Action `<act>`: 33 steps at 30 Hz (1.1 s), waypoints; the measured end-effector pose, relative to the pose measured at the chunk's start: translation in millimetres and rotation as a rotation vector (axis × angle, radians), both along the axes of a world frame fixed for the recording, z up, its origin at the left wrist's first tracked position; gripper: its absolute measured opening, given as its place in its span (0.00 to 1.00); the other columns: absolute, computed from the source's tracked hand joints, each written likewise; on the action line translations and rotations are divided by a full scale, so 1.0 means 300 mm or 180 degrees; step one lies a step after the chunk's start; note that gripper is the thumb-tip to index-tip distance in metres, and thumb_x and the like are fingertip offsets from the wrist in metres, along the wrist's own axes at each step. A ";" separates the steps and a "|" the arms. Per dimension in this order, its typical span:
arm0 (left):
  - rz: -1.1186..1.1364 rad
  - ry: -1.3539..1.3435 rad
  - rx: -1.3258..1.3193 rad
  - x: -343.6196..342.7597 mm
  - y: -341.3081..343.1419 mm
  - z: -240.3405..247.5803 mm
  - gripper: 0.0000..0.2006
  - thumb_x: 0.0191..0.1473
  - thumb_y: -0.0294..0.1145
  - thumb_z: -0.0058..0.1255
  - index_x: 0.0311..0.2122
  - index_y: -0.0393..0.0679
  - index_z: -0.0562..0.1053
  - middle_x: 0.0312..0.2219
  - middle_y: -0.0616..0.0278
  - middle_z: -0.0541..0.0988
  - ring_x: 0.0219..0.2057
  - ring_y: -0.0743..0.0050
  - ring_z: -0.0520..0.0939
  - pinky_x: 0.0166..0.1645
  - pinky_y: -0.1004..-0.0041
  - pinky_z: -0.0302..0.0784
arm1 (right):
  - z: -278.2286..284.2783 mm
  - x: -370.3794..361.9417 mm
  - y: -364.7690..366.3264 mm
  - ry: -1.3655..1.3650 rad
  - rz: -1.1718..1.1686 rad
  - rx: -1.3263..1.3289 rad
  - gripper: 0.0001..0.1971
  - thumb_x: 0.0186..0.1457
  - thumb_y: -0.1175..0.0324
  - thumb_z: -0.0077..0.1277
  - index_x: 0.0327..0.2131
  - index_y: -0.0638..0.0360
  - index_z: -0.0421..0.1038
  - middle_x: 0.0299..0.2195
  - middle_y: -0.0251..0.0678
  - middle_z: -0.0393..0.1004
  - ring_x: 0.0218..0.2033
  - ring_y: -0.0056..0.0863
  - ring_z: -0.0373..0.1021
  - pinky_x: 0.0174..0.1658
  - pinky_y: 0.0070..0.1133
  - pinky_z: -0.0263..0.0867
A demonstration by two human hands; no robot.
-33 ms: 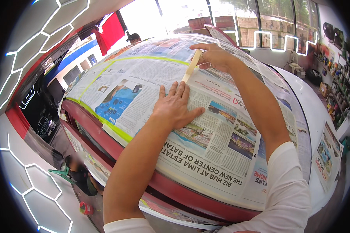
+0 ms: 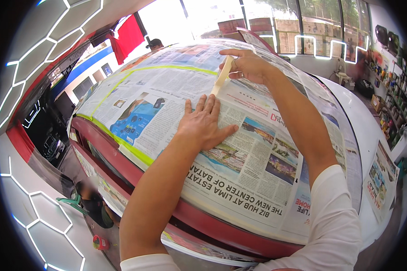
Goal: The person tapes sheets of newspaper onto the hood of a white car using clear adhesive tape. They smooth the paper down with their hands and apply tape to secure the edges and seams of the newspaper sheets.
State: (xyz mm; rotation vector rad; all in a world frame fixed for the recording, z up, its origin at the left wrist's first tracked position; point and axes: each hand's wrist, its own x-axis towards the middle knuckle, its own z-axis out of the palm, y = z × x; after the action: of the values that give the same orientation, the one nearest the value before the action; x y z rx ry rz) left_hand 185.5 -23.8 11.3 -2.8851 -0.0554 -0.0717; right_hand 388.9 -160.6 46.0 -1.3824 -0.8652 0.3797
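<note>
My left hand lies flat on newspaper that covers the car's roof, its fingers spread. The fingertips press at the lower end of a cream strip of masking tape. That strip runs up to the roll of masking tape, seen nearly edge-on, which my right hand grips between thumb and fingers just above the paper. Yellow-green tape borders other newspaper sheets farther off and along the roof's left side.
Dark red car body shows below the paper's near edge. At the lower left a person sits low near a red bucket. Another person's capped head shows beyond the roof. Shelves with bottles line the right wall.
The tape roll in my right hand has tilted very slightly. My left hand stays in the same place.
</note>
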 end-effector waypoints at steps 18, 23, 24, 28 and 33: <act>-0.0067 -0.0084 0.0037 0.000 0.010 -0.012 0.53 0.59 0.76 0.28 0.73 0.36 0.46 0.73 0.50 0.46 0.75 0.54 0.43 0.76 0.49 0.35 | -0.115 0.118 0.123 -0.1763 -0.2149 -0.0143 0.20 0.53 0.64 0.66 0.51 0.50 0.81 0.32 0.36 0.82 0.35 0.27 0.76 0.42 0.25 0.70; -0.0043 -0.0089 0.0098 -0.003 0.007 -0.006 0.52 0.60 0.75 0.28 0.73 0.36 0.46 0.73 0.50 0.46 0.75 0.55 0.43 0.76 0.49 0.35 | -0.170 0.153 0.148 -0.2128 -0.2367 -0.0012 0.17 0.58 0.59 0.61 0.51 0.45 0.81 0.36 0.42 0.83 0.37 0.35 0.77 0.46 0.29 0.71; -0.0049 -0.0085 0.0098 -0.003 0.006 -0.008 0.52 0.60 0.75 0.28 0.73 0.36 0.46 0.73 0.50 0.46 0.75 0.55 0.43 0.76 0.49 0.35 | -0.177 0.161 0.148 -0.2082 -0.2322 0.0097 0.17 0.60 0.59 0.59 0.52 0.46 0.80 0.39 0.42 0.83 0.40 0.34 0.77 0.48 0.27 0.70; -0.0086 -0.0120 0.0051 -0.004 -0.005 -0.013 0.50 0.62 0.72 0.29 0.73 0.36 0.47 0.73 0.51 0.48 0.75 0.55 0.43 0.76 0.49 0.35 | -0.195 0.217 0.120 -0.1843 -0.1972 0.0323 0.17 0.67 0.57 0.50 0.56 0.44 0.77 0.49 0.43 0.80 0.50 0.35 0.75 0.56 0.25 0.66; -0.0023 -0.0104 0.0047 -0.006 0.005 -0.013 0.52 0.60 0.76 0.28 0.73 0.36 0.46 0.73 0.50 0.47 0.75 0.55 0.42 0.76 0.51 0.34 | -0.215 0.182 0.115 -0.2182 -0.1827 0.0020 0.17 0.70 0.56 0.46 0.56 0.44 0.77 0.58 0.46 0.73 0.58 0.40 0.69 0.63 0.29 0.60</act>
State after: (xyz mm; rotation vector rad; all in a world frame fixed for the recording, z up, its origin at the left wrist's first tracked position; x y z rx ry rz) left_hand 183.7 -22.2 7.6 -2.8697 -0.0501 -0.1200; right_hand 443.6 -126.0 -18.4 -1.7064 -0.9528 -0.5702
